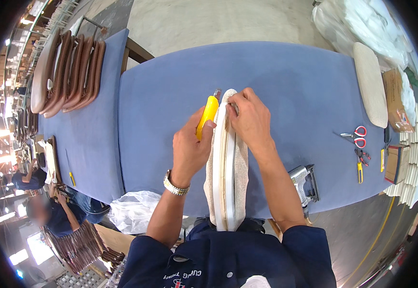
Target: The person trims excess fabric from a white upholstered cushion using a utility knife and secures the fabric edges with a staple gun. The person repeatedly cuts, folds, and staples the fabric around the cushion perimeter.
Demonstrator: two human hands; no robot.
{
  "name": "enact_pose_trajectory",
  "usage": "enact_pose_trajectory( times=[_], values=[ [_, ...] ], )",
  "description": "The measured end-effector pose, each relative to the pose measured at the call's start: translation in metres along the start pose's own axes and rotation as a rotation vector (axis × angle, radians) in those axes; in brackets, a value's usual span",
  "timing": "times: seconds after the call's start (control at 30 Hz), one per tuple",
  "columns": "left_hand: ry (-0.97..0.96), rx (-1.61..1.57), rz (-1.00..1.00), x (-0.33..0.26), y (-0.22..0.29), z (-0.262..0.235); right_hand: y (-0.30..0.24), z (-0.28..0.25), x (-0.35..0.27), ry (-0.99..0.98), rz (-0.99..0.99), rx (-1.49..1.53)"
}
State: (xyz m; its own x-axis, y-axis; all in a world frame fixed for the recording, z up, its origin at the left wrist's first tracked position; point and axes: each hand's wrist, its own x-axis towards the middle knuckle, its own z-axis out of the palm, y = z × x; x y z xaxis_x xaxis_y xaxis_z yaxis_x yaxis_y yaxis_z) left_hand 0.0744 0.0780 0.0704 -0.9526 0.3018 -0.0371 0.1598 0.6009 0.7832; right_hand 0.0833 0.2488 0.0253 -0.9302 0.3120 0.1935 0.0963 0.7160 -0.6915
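Observation:
A cushion panel (241, 177) covered in beige fabric stands on edge between my arms, its narrow side up and its near end against my body. White and tan layers run along that narrow side. My left hand (188, 152) is closed around a yellow utility knife (207, 116), whose metal tip points away from me beside the panel's far end. At that same end my right hand (253, 119) pinches the edge of the fabric, with the fingertips partly hidden.
The blue padded table (170, 77) carries a silver staple gun (305, 185), red-handled scissors (360, 137), pliers (361, 156) and a beige pad (371, 84) on the right. Brown-framed panels (70, 77) stand at left. Clear plastic (134, 211) bunches near my left elbow. Another person (60, 216) works at lower left.

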Motion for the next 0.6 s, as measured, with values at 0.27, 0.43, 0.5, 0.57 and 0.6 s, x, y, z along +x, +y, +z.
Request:
enact_pose_trajectory(
  times=[0.27,0.43,0.5,0.57,0.6],
  values=[
    [0.002,0.105,0.110,0.005,0.008,0.000,0.009,0.021,-0.008,0.193,-0.032,0.075],
    [0.016,0.133,0.076,0.005,0.009,-0.002,0.013,0.023,-0.011,0.168,0.030,0.154],
    [0.018,0.128,0.058,0.004,0.007,-0.001,0.010,0.018,-0.011,0.122,0.037,0.191],
    [0.022,0.134,0.073,0.003,0.007,0.002,0.003,0.013,-0.011,0.116,0.044,0.137],
    [0.009,0.141,0.053,0.003,0.007,0.003,0.001,0.013,-0.011,0.114,0.047,0.110]
  ],
)
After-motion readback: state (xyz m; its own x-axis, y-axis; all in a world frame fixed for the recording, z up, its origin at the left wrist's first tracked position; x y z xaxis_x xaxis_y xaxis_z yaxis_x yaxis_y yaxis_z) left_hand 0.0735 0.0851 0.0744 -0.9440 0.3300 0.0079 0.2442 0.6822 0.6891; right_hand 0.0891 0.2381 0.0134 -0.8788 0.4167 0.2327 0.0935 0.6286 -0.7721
